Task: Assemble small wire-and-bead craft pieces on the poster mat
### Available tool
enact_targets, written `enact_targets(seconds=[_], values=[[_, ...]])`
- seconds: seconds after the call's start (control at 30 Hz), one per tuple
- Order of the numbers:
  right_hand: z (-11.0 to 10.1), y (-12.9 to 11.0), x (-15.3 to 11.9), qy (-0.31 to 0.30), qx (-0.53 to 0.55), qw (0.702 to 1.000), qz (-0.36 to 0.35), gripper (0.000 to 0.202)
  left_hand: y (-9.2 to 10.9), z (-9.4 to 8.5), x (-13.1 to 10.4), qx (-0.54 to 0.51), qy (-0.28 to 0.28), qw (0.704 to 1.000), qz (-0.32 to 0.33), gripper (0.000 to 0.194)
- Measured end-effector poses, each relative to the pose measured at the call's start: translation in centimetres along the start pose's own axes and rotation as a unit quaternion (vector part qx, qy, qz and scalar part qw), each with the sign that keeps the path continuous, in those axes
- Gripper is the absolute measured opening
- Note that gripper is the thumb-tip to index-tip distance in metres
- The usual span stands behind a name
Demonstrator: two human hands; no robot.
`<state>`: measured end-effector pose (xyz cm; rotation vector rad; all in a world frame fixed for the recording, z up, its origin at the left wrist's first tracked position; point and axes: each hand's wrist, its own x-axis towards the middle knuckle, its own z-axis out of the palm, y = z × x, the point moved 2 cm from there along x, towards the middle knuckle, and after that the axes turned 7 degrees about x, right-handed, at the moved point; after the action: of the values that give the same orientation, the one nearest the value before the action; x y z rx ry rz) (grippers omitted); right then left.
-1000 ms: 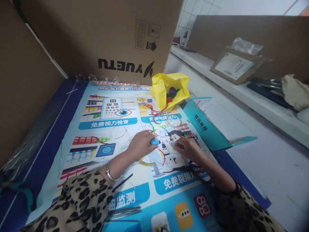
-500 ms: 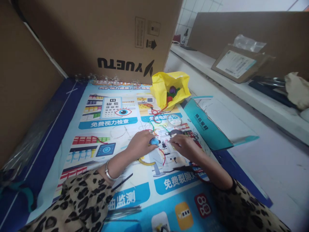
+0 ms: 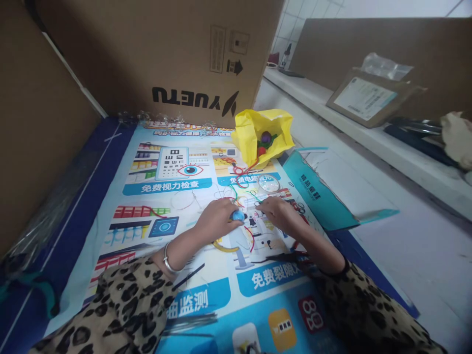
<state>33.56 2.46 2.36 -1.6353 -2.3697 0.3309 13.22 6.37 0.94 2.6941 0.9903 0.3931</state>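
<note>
Near the middle of the view, my left hand (image 3: pixel 217 219) is closed around a small blue ball (image 3: pixel 238 216). Just to its right, my right hand (image 3: pixel 276 212) has its fingertips pinched together; what they hold is too small to make out. Thin red and green strands lie between and beyond the hands. A yellow curved piece (image 3: pixel 225 247) rests below my left hand. Beyond my right hand sits a round clear dish (image 3: pixel 269 183) with tiny bits in it.
An open yellow bag (image 3: pixel 246 135) holds purple, green and red items at the back. A teal carton flap (image 3: pixel 319 196) lies to the right. A large cardboard box (image 3: pixel 177 54) stands behind. Dark thin sticks (image 3: pixel 191 322) lie in front; teal-handled pliers (image 3: pixel 42 290) are at the left.
The view has shifted slightly, so things appear a little further right. My right hand has moved slightly up and away from me; my left hand keeps its hold on the blue ball.
</note>
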Motion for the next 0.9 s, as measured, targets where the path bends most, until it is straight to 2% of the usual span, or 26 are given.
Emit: enact_targets(seconds=[0.13,0.2,0.33,0.47,0.73,0.9], values=[[-0.1,-0.7,-0.2,0.024,0.037,0.999,0.001,0.025,0.2,-0.1,0.0,-0.004,-0.002,1.000,0.002,0.028],[0.1,-1.3,-0.3,0.015,0.053,0.998,0.004,0.021,0.2,-0.1,0.0,-0.002,-0.002,1.000,0.000,0.026],[0.5,-1.9,-0.2,-0.013,0.047,0.998,0.043,0.027,0.2,-0.1,0.1,0.000,0.005,1.000,0.002,0.025],[0.4,-1.9,0.2,-0.033,0.037,0.997,0.063,0.016,0.3,0.0,0.1,0.005,-0.006,1.000,-0.005,0.024],[0.0,-3.1,1.2,-0.104,-0.103,0.986,0.080,0.018,0.2,0.1,0.1,0.012,0.000,1.000,0.001,0.024],[0.1,-3.5,1.8,-0.127,-0.133,0.979,0.087,0.018,0.5,-0.1,0.1,0.011,-0.015,1.000,-0.002,0.023]])
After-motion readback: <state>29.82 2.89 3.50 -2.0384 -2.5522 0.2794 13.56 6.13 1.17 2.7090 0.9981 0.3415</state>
